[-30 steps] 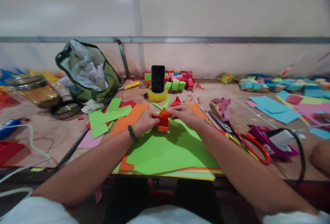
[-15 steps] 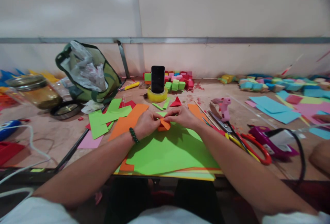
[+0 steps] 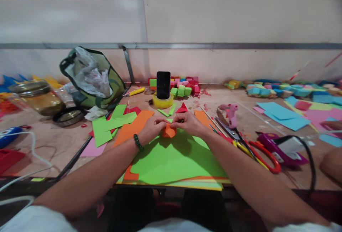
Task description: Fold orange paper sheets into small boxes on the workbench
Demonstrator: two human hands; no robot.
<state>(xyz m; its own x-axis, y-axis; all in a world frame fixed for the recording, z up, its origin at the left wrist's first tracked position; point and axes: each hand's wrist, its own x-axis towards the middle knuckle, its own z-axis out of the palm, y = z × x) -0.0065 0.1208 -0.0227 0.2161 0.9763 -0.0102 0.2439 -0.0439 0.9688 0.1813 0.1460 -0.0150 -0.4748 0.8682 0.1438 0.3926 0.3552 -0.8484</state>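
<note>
A small folded orange paper piece is held between both hands over a large green sheet. My left hand, with a dark bead bracelet at the wrist, pinches its left side. On its right side my right hand pinches it with thumb and fingers. Under and beside the green sheet lie orange sheets. Just beyond the hands are thin green strips and a red folded triangle.
A phone stands in a yellow tape roll. Scissors, a pink glue gun and a purple tool lie right. Left are green strips, a bag and a jar. Another person's hand shows far right.
The orange piece has been turned or folded between my fingers, and its front now looks broader and more closed. Both hands still hold it. The whole view has shifted slightly.
</note>
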